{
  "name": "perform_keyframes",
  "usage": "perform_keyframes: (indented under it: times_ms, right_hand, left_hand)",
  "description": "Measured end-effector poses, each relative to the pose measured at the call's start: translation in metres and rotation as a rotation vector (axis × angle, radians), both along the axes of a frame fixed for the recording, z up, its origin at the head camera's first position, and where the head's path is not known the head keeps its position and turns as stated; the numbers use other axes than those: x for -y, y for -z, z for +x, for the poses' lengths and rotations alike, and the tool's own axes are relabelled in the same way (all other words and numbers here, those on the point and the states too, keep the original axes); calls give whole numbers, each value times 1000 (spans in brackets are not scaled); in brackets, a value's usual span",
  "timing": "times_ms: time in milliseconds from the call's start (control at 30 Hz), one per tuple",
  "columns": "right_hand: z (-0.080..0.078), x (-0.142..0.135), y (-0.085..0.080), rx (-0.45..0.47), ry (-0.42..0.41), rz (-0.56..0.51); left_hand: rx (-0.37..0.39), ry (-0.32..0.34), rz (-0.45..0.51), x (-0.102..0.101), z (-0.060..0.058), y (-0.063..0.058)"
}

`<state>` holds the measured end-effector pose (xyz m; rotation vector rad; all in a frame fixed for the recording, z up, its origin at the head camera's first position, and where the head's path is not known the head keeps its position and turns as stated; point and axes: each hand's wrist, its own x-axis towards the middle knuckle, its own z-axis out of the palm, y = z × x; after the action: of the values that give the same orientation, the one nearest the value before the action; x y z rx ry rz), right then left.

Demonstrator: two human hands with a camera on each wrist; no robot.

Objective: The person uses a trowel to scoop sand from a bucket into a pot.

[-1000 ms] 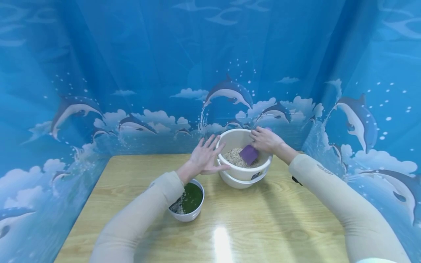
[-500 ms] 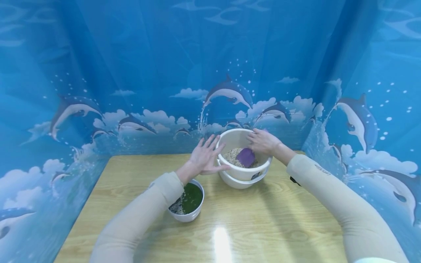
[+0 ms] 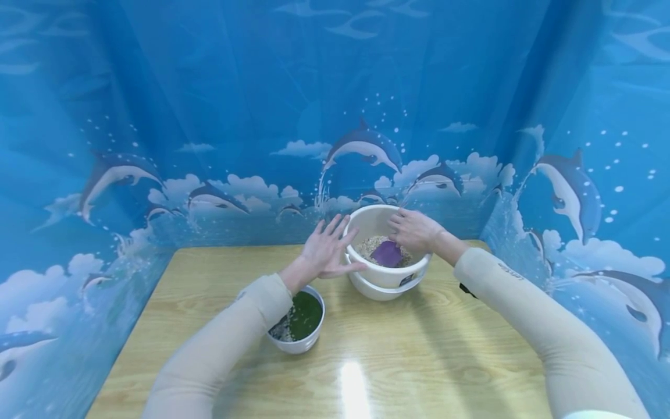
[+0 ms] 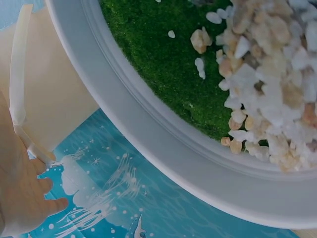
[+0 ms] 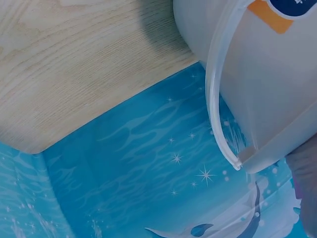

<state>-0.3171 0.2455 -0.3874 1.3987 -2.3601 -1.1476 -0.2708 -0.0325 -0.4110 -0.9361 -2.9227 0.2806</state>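
A white bucket (image 3: 382,276) with a loop handle (image 5: 212,94) stands at the back of the table, pale gravel (image 3: 369,247) inside it. My right hand (image 3: 416,231) reaches over its right rim and grips a purple scoop (image 3: 387,254), whose head lies low on the gravel; its handle is mostly hidden by the hand. At the bucket's left rim my left hand (image 3: 327,250) spreads its fingers, the thumb along the outside; whether it touches, I cannot tell. Under the left forearm sits a white bowl (image 4: 133,144) holding green moss-like material (image 4: 158,64) and pebbles (image 4: 267,94).
The wooden table (image 3: 377,355) ends just behind the bucket. Blue dolphin-printed curtains (image 3: 251,116) enclose the back and both sides. In the right wrist view, an orange and dark blue label (image 5: 277,15) shows on the bucket wall.
The right hand has shifted slightly left and lower, taking the scoop down and left into the gravel. The left hand, bucket and bowl have stayed in place.
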Motion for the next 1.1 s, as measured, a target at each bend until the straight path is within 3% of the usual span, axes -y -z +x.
perform_keyframes:
  times_ms: [467,700,1100]
  right_hand:
    - [5,1,3,14,20,-25]
    - [9,5,5,0,-53,-72]
    - [9,7,6,28,2,-104]
  left_hand:
    - [7,2,16,0,1,1]
    - [-5,3,7,0,1,1]
    - [-6,9,17,1,0,0]
